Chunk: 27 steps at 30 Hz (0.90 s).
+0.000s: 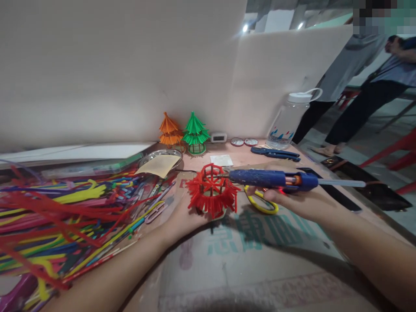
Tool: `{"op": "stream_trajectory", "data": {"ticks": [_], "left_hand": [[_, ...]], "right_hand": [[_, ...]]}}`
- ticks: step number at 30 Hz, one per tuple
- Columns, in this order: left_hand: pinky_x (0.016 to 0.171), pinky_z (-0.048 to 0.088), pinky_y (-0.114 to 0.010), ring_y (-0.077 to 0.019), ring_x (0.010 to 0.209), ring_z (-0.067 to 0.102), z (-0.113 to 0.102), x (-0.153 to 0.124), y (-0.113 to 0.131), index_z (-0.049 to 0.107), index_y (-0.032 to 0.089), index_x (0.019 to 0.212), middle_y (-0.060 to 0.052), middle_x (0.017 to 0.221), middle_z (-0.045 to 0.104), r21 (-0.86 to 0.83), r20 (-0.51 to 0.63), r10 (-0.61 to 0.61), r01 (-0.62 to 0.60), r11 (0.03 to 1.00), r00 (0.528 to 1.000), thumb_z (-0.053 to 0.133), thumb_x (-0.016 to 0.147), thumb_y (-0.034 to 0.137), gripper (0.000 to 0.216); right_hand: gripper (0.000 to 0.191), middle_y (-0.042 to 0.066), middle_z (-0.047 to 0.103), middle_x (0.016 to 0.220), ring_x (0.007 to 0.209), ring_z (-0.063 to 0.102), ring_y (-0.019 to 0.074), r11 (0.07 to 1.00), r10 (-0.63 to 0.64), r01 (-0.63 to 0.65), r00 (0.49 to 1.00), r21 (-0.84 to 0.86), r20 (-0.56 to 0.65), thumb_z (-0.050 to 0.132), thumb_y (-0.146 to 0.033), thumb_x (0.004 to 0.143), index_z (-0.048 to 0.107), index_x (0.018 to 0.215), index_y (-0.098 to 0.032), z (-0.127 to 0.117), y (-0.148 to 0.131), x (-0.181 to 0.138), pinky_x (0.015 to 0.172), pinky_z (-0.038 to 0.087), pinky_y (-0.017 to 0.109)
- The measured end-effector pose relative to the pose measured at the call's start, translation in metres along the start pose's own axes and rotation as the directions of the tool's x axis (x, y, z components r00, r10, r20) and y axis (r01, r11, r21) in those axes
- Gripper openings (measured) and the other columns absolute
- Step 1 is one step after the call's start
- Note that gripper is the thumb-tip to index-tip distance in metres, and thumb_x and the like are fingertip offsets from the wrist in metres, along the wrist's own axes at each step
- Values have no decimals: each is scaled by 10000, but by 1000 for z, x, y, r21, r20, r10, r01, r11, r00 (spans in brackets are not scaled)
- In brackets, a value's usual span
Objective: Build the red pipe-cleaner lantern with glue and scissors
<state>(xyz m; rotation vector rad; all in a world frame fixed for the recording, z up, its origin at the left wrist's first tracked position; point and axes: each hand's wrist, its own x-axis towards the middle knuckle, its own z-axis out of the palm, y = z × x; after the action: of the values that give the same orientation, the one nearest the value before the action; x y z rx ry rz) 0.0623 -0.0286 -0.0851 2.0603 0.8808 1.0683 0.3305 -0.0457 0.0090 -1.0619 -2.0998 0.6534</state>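
My left hand [191, 219] is closed around the lower part of a small red pipe-cleaner tower [212, 203] with a fringed skirt and an open ring frame on top; most of its fingers are hidden behind the tower. A blue hot glue gun [256, 178] lies sideways in my right hand [292, 203], a clear glue stick [344, 183] jutting from its back end. Its nozzle reaches the tower's upper frame; actual contact I cannot tell. Below the gun, yellow-handled scissors [269, 211] rest on printed cardboard [260, 273].
Many coloured pipe cleaners [65, 201] pile up on the left. Orange [169, 128] and green [195, 130] towers stand at the back, near a small display [218, 138]. Blue pliers [276, 153] and a water bottle [282, 123] sit back right. People stand beyond the partition.
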Motion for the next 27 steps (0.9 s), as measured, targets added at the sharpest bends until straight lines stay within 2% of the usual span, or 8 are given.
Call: {"op": "stream_trajectory", "data": {"ticks": [3, 5, 7, 11, 15, 20, 27], "left_hand": [[972, 546, -437, -270, 1058, 679, -1, -9, -11, 657, 205, 1115, -81, 1160, 717, 61, -21, -8, 9, 998, 1000, 732, 817, 293, 320], [957, 543, -471, -292, 1031, 676, -4, -15, -17, 677, 201, 1025, -91, 1084, 727, 173, -29, 4, 1, 985, 1000, 692, 831, 308, 223], [988, 510, -520, -318, 1053, 660, -8, -17, -21, 691, 206, 990, -103, 1092, 722, 282, -34, 14, -4, 959, 999, 673, 833, 321, 196], [1040, 463, -544, -345, 1166, 612, -13, -15, -23, 698, 234, 1098, -102, 1181, 708, 353, -10, 9, -5, 936, 1000, 670, 843, 341, 277], [1052, 449, -544, -344, 1194, 596, -14, -15, -23, 689, 240, 1146, -104, 1204, 700, 388, -10, 10, -5, 922, 1000, 663, 853, 356, 316], [1066, 415, -576, -369, 1245, 549, -15, -15, -21, 699, 218, 1078, -117, 1224, 687, 445, 7, 30, -30, 895, 1000, 636, 863, 369, 270], [1085, 382, -595, -385, 1289, 504, -15, -15, -23, 651, 197, 1144, -153, 1330, 617, 475, -22, 102, -80, 877, 995, 618, 858, 396, 349]], "right_hand": [[295, 30, 693, 766, 675, 637, 188, 1000, 27, -27, 999, 3, 33, 671, -500, 866, 675, 823, -208, 5, -3, -2, 590, 490, 297], [323, 8, 638, 680, 571, 563, 143, 999, 43, -44, 998, 23, 40, 681, -511, 854, 637, 778, -200, 8, -6, -3, 505, 426, 260], [357, -1, 604, 639, 530, 522, 125, 998, 58, -60, 996, 25, 62, 681, -530, 849, 613, 739, -198, 9, -8, -2, 470, 389, 247], [345, 6, 640, 676, 570, 571, 132, 996, 74, -78, 993, 46, 94, 690, -534, 851, 625, 773, -204, 10, -9, -3, 498, 428, 243], [300, 12, 674, 713, 613, 611, 143, 993, 53, -62, 994, 99, 94, 688, -495, 869, 634, 793, -209, 13, -8, -5, 529, 465, 245], [305, -7, 629, 679, 571, 566, 136, 991, 81, -86, 995, 100, 52, 728, -466, 833, 570, 790, -209, 16, -8, -4, 506, 438, 250], [309, 1, 629, 721, 602, 553, 140, 997, 56, -57, 998, 44, 22, 736, -469, 825, 600, 909, -204, 16, -2, -3, 520, 413, 247]]}}
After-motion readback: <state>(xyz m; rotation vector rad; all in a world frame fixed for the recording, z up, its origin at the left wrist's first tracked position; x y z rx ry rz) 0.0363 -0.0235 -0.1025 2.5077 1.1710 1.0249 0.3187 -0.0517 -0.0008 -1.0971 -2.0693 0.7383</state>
